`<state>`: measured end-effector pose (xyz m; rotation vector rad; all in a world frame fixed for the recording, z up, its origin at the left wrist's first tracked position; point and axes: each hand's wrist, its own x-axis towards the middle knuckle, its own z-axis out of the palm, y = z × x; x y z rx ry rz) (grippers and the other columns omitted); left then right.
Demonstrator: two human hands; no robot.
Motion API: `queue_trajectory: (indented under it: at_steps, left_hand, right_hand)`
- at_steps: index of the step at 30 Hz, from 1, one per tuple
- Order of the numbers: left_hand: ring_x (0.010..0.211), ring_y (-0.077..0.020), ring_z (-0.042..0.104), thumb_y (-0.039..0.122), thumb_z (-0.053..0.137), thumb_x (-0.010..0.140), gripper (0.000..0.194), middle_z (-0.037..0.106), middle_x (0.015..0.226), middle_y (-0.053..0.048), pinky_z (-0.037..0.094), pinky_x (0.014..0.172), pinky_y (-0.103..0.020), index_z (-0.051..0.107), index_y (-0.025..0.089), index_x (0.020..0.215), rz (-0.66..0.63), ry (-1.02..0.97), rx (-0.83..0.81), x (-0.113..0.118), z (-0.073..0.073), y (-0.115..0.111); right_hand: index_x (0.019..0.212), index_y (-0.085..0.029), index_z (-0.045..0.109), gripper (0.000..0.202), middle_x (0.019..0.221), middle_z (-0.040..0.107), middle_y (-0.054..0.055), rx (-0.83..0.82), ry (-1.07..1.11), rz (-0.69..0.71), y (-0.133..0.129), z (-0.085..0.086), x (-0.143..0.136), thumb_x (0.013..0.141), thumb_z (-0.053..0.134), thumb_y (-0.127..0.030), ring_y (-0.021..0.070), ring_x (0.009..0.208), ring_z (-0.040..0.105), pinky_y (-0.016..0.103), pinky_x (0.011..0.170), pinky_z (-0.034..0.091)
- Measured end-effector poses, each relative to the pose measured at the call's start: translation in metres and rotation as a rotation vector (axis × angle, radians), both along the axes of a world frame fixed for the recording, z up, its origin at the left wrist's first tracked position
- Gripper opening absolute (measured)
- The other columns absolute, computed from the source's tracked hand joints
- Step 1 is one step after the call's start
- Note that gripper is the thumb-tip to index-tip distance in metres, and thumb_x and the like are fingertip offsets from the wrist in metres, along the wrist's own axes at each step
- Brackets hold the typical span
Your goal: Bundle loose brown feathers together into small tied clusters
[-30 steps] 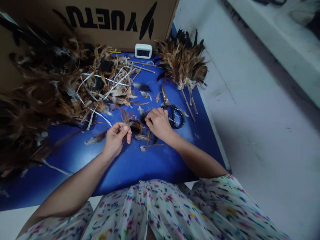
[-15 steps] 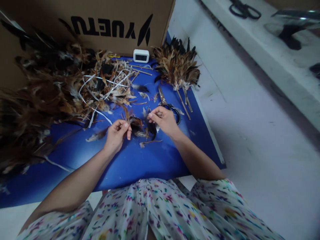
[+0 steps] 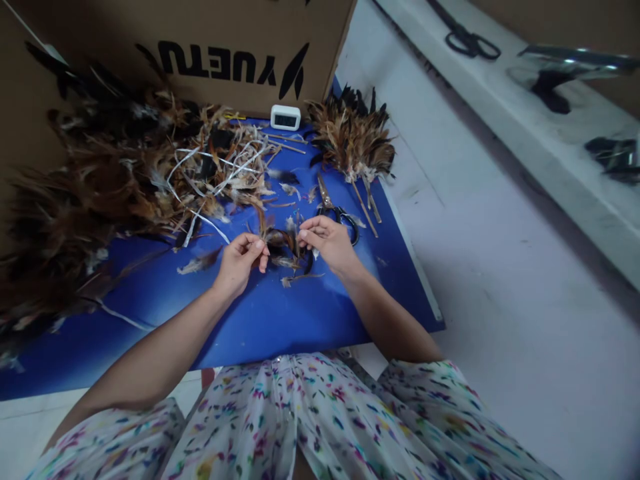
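My left hand pinches brown feathers by their base, thumb against the fingers. Just to its right, my right hand is closed in a pinch at a dark feather. Between the two hands, several loose dark and brown feathers lie on the blue table. Scissors with black handles rest right behind my right hand, which partly covers them. Farther back on the right stand feather bunches on thin sticks.
A large heap of brown feathers covers the left side, with white strips on it. A small white digital clock stands before a cardboard box. Another pair of scissors lies on the ledge at right.
My left hand has come slightly nearer to my right hand, feathers still pinched. The whole view has shifted a little.
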<state>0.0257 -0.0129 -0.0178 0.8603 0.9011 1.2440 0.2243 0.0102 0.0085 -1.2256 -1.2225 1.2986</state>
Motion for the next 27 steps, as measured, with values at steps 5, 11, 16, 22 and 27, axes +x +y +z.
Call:
queue_trajectory:
  at_steps: [5, 11, 16, 22, 27]
  left_hand:
    - [0.051, -0.0116, 0.064, 0.044, 0.085, 0.066, 0.042, 0.065, 0.059, 0.001, 0.051, 0.046, -0.019, 0.057, 0.016, 0.079, -0.112, -0.011, -0.09, 0.002, 0.002, -0.006]
    - [0.055, -0.0127, 0.066, 0.045, 0.085, 0.065, 0.043, 0.067, 0.061, 0.0, 0.053, 0.047, -0.02, 0.058, 0.014, 0.077, -0.187, -0.004, -0.122, 0.002, 0.002, -0.007]
    - [0.051, -0.0105, 0.062, 0.045, 0.085, 0.065, 0.042, 0.067, 0.058, -0.001, 0.053, 0.049, -0.02, 0.06, 0.013, 0.074, -0.189, 0.054, -0.11, 0.002, 0.001, -0.006]
    - [0.05, -0.0096, 0.061, 0.044, 0.085, 0.065, 0.04, 0.067, 0.058, -0.001, 0.052, 0.053, -0.02, 0.062, 0.013, 0.074, -0.151, 0.105, -0.138, 0.002, 0.001, -0.006]
    - [0.048, -0.0087, 0.059, 0.041, 0.087, 0.064, 0.038, 0.066, 0.056, -0.001, 0.05, 0.052, -0.019, 0.063, 0.013, 0.073, -0.144, 0.085, -0.208, 0.0, 0.003, -0.005]
  right_hand:
    - [0.084, -0.017, 0.061, 0.027, 0.063, 0.067, -0.003, -0.096, 0.066, 0.146, -0.008, 0.004, -0.009, 0.068, 0.077, -0.033, 0.0083, 0.055, 0.06, 0.023, 0.056, 0.046]
    - [0.085, -0.016, 0.06, 0.03, 0.062, 0.066, -0.004, -0.179, 0.063, 0.28, -0.015, -0.003, -0.018, 0.068, 0.078, -0.033, 0.0077, 0.052, 0.057, 0.021, 0.05, 0.043]
    - [0.083, -0.016, 0.059, 0.03, 0.062, 0.065, -0.004, -0.16, 0.055, 0.327, -0.018, -0.007, -0.022, 0.07, 0.077, -0.036, 0.0081, 0.052, 0.057, 0.021, 0.049, 0.043]
    - [0.085, -0.017, 0.06, 0.023, 0.067, 0.066, -0.003, -0.15, 0.049, 0.323, -0.02, -0.01, -0.021, 0.073, 0.073, -0.031, 0.0083, 0.054, 0.059, 0.022, 0.053, 0.047]
    - [0.084, -0.017, 0.059, 0.017, 0.07, 0.066, -0.002, -0.089, 0.04, 0.296, -0.023, -0.014, -0.019, 0.077, 0.069, -0.029, 0.0088, 0.056, 0.059, 0.024, 0.057, 0.05]
